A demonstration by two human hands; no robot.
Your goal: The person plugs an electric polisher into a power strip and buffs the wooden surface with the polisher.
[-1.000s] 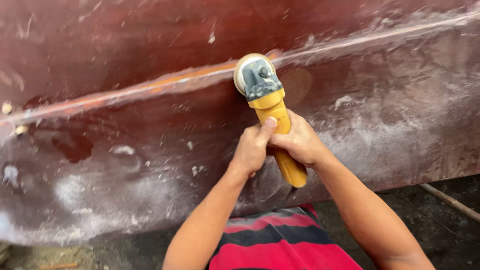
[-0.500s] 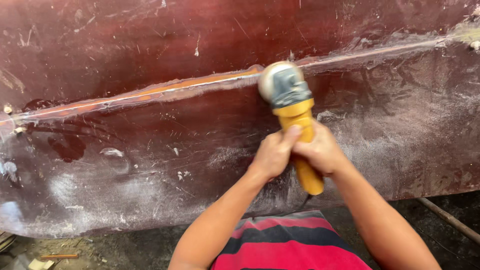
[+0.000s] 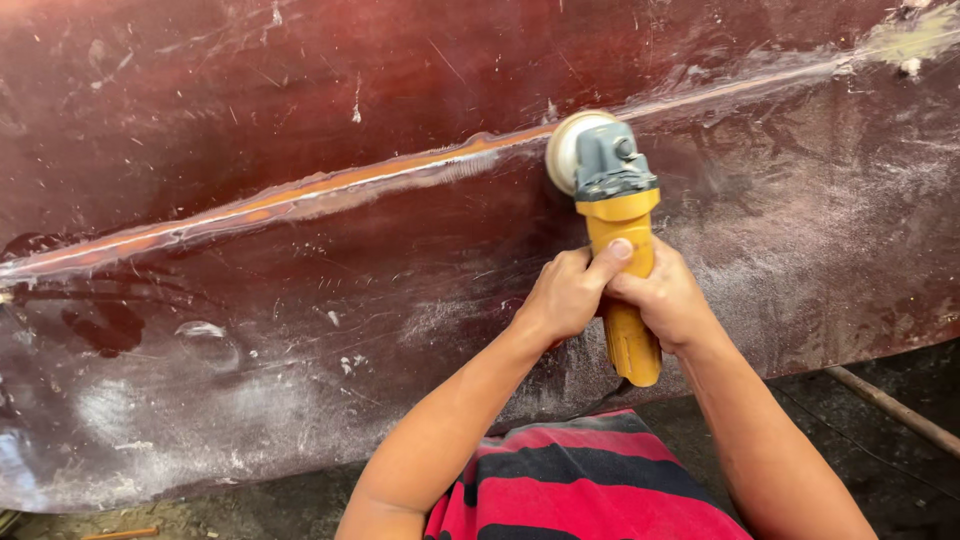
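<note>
Yellow-bodied angle grinder (image 3: 622,255) with a grey head and a pale round disc (image 3: 566,150) sits upright against a large dark red, glossy curved panel (image 3: 300,110), right of centre in the head view. Its disc meets the panel on a raised orange-tinted seam (image 3: 330,185) that runs slantwise from lower left to upper right. Both hands are wrapped around the yellow handle: the left hand (image 3: 562,295) grips it from the left side with the index finger laid across the front, and the right hand (image 3: 668,300) clasps it from the right, the two touching each other. White dust and scuffed patches (image 3: 760,270) cover the panel below the seam, thickest near the grinder and along the lower edge. Below the forearms shows a red and black striped garment (image 3: 580,480). A thin brown rod (image 3: 890,408) lies on the dark ground at lower right.
</note>
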